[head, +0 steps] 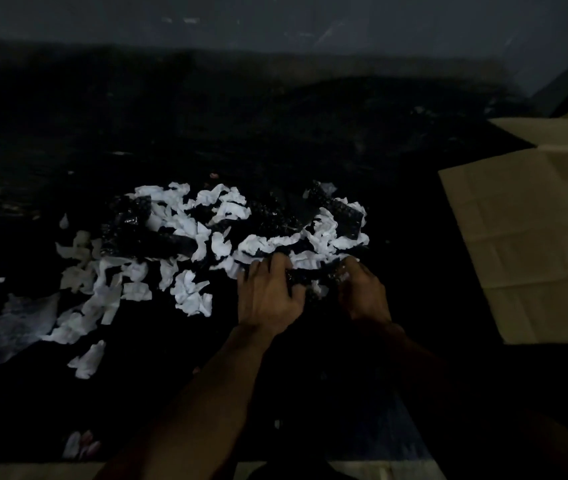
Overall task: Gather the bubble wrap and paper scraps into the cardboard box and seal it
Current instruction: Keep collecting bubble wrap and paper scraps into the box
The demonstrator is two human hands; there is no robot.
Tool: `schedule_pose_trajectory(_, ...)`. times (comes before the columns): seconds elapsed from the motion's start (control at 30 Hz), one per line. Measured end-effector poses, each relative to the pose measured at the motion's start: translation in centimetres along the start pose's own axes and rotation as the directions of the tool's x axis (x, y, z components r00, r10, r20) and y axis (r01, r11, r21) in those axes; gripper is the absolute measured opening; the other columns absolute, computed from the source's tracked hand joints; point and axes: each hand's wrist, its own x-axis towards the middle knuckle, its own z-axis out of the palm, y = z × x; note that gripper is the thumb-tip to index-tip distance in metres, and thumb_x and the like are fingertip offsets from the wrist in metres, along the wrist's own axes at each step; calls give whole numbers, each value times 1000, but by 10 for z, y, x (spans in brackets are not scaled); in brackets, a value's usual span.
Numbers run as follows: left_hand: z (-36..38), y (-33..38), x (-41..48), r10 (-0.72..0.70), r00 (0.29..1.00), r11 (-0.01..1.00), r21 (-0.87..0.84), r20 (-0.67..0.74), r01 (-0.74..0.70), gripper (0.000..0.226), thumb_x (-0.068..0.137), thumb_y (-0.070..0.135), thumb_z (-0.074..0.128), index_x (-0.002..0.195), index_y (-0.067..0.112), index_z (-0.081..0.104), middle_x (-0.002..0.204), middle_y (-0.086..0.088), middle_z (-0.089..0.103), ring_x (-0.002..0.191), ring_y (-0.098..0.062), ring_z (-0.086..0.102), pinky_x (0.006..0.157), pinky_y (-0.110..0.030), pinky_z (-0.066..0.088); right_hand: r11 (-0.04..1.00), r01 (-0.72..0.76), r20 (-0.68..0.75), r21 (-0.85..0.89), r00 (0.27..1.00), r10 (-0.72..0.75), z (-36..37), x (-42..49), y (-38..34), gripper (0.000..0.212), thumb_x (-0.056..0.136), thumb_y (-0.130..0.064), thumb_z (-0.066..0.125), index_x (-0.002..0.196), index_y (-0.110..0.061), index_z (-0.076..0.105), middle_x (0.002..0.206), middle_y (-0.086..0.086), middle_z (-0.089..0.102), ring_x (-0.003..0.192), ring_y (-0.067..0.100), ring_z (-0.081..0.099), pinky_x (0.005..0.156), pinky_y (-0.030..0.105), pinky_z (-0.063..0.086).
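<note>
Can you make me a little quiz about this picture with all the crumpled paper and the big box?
1. True or false: the cardboard box is already sealed shut.
2. Pick one: where does the box sit compared with the pile of paper scraps? A) to the left of it, B) to the right of it, C) on top of it.
3. Fill in the gap: the left hand and the right hand are both at the near edge of the pile, on a dark strip of ______.

Key
1. False. Its flaps are spread open.
2. B.
3. bubble wrap.
</note>
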Motion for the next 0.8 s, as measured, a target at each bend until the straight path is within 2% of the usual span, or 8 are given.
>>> schedule_pose_trajectory(0.1, -14, 11, 16, 2, 999, 995, -96, -44, -6, 27, 82, 45, 47, 89, 19, 46, 80, -3, 59, 79, -23, 56, 77, -37, 44, 999, -9, -106, -33, 994, 6, -7, 0, -6, 26, 83, -12, 58, 106, -15, 48, 100, 9, 64, 86, 34, 61, 66, 32, 40)
schedule_pose_trajectory(0.23, -26, 26, 47, -57, 981, 938, -345, -185, -10, 19, 82, 8, 57, 93, 9, 42, 95, -9, 47, 80, -10, 42, 69, -8, 35, 996, 54, -330, 66, 944, -29, -17, 14, -17, 28, 78, -29, 48, 101, -15, 54, 97, 8, 61, 81, 33, 59, 65, 29, 36)
schedule_pose_trajectory(0.33, -28, 36, 69, -156, 938, 877, -481, -309, -12, 20, 84, 1, 52, 102, 2, 44, 103, -12, 45, 87, -8, 39, 76, 1, 30, 997, 80, -389, -1, 918, -75, -25, 36, -15, 44, 74, -41, 44, 108, -15, 56, 99, 10, 55, 90, 34, 55, 73, 39, 43)
schedule_pose_trajectory(0.4, -20, 37, 80, -175, 935, 871, -492, -310, 0, 28, 86, 4, 51, 113, 4, 44, 115, -12, 47, 104, -15, 43, 94, -9, 33, 998, 35, -355, -48, 934, -50, -31, 51, -13, 53, 76, -47, 47, 123, -23, 51, 107, 8, 49, 103, 30, 47, 83, 43, 39)
schedule_pose_trajectory(0.47, -4, 29, 83, -123, 932, 962, -271, -341, 28, 35, 90, 14, 49, 124, 13, 43, 132, -8, 46, 125, -21, 38, 110, -46, 30, 994, 26, -277, -110, 959, -56, -33, 66, -11, 61, 79, -51, 53, 136, -33, 40, 116, 5, 41, 111, 25, 39, 90, 44, 35)
schedule_pose_trajectory(0.6, 31, 1, 70, -186, 982, 982, -1, 26, 186, 44, 100, 42, 31, 143, 40, 24, 159, 3, 8, 145, -35, -2, 108, -71, 6, 973, 52, -6, -225, 998, -55, -24, 90, -1, 77, 77, -68, 50, 141, -56, 10, 143, 7, 18, 128, 31, 25, 100, 53, 29)
schedule_pose_trajectory(0.7, 50, -21, 59, -145, 965, 986, 109, 220, 123, 61, 90, 68, 27, 145, 48, 12, 161, -1, -7, 145, -34, -14, 111, -64, -1, 964, 87, 166, -252, 985, -46, -8, 99, 13, 79, 73, -84, 41, 136, -66, -3, 158, 0, -5, 138, 39, 11, 104, 63, 26)
schedule_pose_trajectory(0.8, 58, -34, 62, -102, 949, 969, 244, 298, 27, 86, 73, 81, 37, 146, 44, 12, 159, -14, -1, 145, -33, -6, 115, -56, 1, 939, 137, 196, -316, 978, -77, 6, 97, 23, 74, 75, -81, 41, 139, -61, 10, 160, 0, 1, 140, 40, 12, 107, 63, 25)
